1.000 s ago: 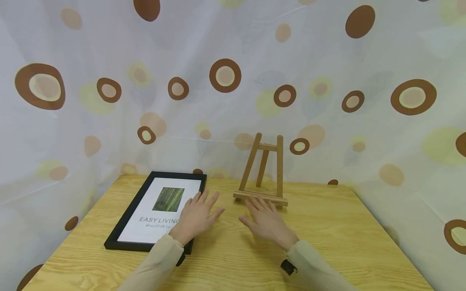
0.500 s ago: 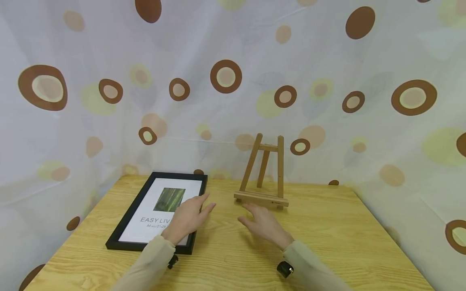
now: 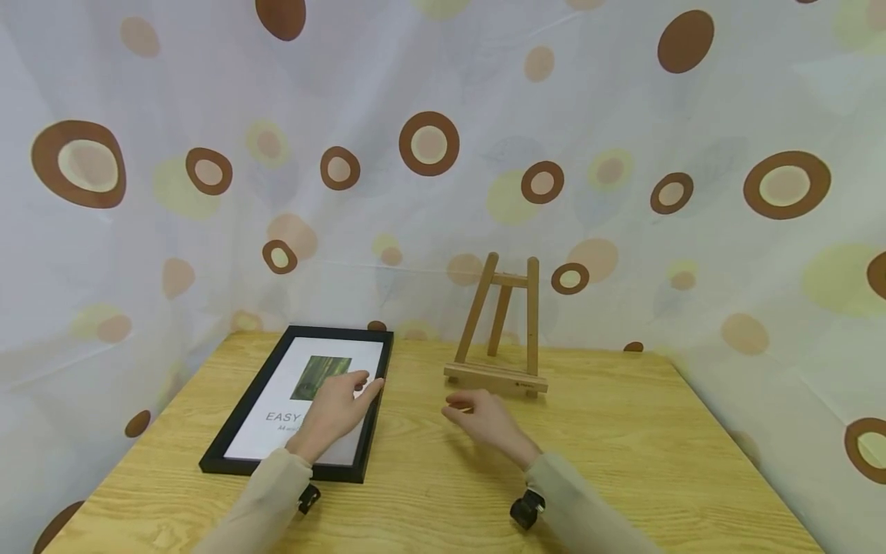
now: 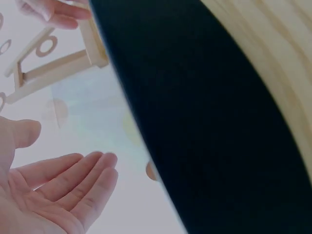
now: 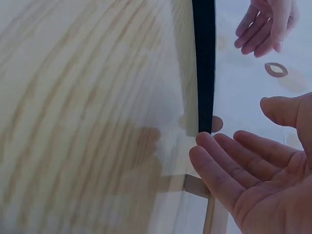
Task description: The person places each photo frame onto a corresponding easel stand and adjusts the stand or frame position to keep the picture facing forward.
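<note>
Tabletop [image 3: 623, 438] beneath loosely extended fingers [image 5: 214, 175]

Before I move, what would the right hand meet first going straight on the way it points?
Probably the black picture frame, beyond a strip of table; depth is unclear, so the right hand might pass above it.

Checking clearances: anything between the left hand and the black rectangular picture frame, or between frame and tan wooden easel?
Nothing visible stands between the left hand and the picture frame, nor directly between frame and easel. The right hand, in front of the easel's ledge, may obstruct a frontal approach.
</note>
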Motion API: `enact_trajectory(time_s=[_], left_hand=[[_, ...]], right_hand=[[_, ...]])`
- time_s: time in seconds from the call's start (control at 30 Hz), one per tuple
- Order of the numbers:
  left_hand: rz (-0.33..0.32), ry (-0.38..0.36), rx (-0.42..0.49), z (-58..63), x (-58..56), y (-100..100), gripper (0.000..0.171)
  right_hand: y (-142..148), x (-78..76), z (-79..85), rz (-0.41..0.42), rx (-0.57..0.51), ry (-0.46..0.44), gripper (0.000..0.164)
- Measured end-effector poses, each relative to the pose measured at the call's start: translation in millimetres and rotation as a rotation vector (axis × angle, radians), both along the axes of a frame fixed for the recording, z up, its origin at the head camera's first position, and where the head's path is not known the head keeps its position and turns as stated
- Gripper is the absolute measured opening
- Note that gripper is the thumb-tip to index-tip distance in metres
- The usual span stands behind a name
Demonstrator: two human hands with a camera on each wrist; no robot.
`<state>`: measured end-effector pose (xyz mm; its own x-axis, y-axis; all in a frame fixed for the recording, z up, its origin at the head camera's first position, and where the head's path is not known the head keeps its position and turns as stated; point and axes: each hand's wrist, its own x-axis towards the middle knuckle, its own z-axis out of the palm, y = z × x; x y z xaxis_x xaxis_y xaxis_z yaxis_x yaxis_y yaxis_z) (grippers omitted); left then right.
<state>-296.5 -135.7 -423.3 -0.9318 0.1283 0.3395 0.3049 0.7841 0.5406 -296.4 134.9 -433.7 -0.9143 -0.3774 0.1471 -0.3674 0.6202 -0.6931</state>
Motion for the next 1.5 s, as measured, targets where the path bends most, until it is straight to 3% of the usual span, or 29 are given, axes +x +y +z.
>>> enact_trajectory(time_s=[0.17,0.4,0.73,0.97,1.23,1.5], left_hand=[[0.026,-0.061,0.067,1.0,-2.1,-16.4,0.035],[0.050,-0.260,0.237,-0.9,-0.6,-44.7,0.039],[0.099,-0.296,0.257,0.6,2.3,-81.7,0.044],[0.131,-0.301,0.339,4.1,1.4,-116.3,0.057],[0.119,-0.468,0.442,-0.5,-1.7,-164.4,0.061],[0.088,-0.543,0.495,-1.2,-0.4,-196.0,0.062]], right_hand=[[-7.1,-3.0,-4.8,0.014,-0.061,-0.061,0.041],[-19.3,-5.2,-11.7,-0.003,-0.227,-0.231,0.037],[-32.6,-5.1,-8.6,-0.014,-0.360,-0.368,0.037],[-50.6,-3.6,-13.1,0.026,-0.440,-0.460,0.035],[-73.6,6.3,-17.0,0.040,-0.468,-0.523,0.032],[-87.4,7.9,-16.9,0.040,-0.495,-0.536,0.036]])
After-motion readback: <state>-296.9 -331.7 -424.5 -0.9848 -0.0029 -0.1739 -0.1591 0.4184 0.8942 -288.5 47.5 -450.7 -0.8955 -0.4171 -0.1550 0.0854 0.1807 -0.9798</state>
